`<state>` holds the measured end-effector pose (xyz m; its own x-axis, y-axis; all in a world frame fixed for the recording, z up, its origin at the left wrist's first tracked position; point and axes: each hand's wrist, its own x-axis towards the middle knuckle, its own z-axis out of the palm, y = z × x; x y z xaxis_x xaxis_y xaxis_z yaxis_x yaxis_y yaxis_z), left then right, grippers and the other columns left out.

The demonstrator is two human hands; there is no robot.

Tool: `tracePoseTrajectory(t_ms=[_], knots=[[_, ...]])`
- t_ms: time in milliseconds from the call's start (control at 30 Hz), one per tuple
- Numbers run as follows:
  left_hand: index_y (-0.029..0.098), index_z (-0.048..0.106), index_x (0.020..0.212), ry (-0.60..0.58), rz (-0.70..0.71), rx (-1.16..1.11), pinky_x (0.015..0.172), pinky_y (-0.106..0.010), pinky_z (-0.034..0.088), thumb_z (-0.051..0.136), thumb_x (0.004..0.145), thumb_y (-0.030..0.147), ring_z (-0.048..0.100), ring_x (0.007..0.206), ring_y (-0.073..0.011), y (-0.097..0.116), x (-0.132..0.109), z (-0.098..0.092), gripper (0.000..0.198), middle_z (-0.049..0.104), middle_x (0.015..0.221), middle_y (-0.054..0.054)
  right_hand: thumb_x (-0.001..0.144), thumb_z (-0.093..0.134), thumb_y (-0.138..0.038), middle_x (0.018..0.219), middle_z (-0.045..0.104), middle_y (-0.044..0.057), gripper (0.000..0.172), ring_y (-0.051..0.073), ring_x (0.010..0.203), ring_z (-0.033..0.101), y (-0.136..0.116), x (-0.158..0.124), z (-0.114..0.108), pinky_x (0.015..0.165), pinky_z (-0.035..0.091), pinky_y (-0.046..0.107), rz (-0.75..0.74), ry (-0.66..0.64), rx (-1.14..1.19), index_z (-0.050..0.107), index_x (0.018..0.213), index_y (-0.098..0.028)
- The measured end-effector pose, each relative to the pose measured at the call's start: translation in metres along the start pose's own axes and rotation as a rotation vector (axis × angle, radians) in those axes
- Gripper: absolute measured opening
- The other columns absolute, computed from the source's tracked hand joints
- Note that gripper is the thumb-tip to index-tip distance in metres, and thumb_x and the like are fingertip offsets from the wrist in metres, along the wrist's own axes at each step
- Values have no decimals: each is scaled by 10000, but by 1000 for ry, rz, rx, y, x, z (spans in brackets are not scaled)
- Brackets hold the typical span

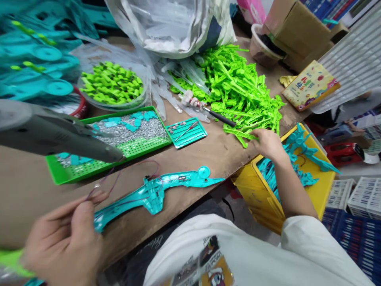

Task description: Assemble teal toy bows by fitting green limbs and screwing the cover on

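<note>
My left hand is closed in a pinch on thin dark-red wires. A small shiny bit shows at its fingertips, too small to name. The wires run to a long teal plastic shell half, shaped like a toy bow, which lies inner side up on the table beside that hand. My right hand reaches to the table's edge, its fingers closed on a bright green plastic strip. That strip lies at the near end of a heap of green plastic parts. The right fingertips are partly hidden.
A grey tool juts in from the left over a green tray of screws. Nearby are a small teal tray, a tub of green pieces and a black-handled tool. A yellow bin stands below my right arm.
</note>
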<state>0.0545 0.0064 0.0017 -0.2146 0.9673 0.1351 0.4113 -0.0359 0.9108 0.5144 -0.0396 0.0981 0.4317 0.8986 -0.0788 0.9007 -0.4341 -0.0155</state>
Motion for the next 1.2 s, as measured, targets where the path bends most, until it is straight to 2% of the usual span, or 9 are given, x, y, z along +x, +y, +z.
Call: tracePoseTrajectory(t_ms=[100,200,367,533,667,767,900,1033,1200], knots=[[231,750,1142,44,47,69,949,-531,603,710,903,392,763,983,-310,-16,-2,-1,291,792,1089,-105,808,755,-394,932,722,45,295,208,869,686,-13,-3,20,777,522,317,-97,-41,627,680,1018,-201],[233,761,1129,-29,174,336,939,-495,592,705,909,376,755,991,-306,-33,-3,-4,269,793,1083,-93,735,816,-531,791,669,-22,464,125,654,621,-49,-13,57,604,482,241,44,-152,1226,565,971,-219],[215,724,1098,-204,423,351,931,-386,575,682,927,271,741,1024,-244,-37,-8,4,184,783,1095,-62,617,904,-515,761,652,-79,702,120,610,620,-109,-37,110,496,474,205,274,-348,1576,444,1083,-262],[208,670,1145,-335,615,333,937,-391,531,627,964,226,705,995,-237,-29,-9,23,187,754,1053,-81,661,887,-451,723,583,-107,835,122,630,624,-120,-46,132,530,491,208,286,-179,1582,397,1316,-284],[216,619,1259,-521,673,327,1003,-461,493,639,967,279,664,1095,-285,-24,-8,32,299,721,1152,-114,742,839,-464,772,590,-84,972,132,633,615,-112,-51,134,606,525,265,176,-88,1399,279,1524,-322],[225,612,1286,-599,678,355,999,-477,492,694,933,340,639,1126,-311,-22,-8,36,381,706,1201,-119,805,806,-454,799,622,-49,866,142,633,602,-105,-54,130,667,533,304,76,-21,1122,369,1540,-312],[223,634,1264,-583,660,389,996,-479,489,707,920,353,634,1126,-319,-23,-9,39,374,713,1187,-115,906,709,-473,837,662,6,494,138,655,583,-99,-56,124,735,517,305,-65,31,823,652,1342,-246],[229,642,1267,-566,654,386,997,-477,492,713,915,365,643,1115,-315,-27,-10,40,384,725,1171,-113,897,712,-518,732,635,-2,469,149,691,583,-98,-59,119,729,494,280,-166,-78,732,723,1252,-211],[215,654,1247,-529,643,365,999,-473,504,731,902,366,655,1094,-310,-27,-11,39,384,733,1138,-119,905,694,-505,792,679,9,486,143,676,610,-104,-71,113,704,496,275,-188,-231,737,693,1269,-183]])
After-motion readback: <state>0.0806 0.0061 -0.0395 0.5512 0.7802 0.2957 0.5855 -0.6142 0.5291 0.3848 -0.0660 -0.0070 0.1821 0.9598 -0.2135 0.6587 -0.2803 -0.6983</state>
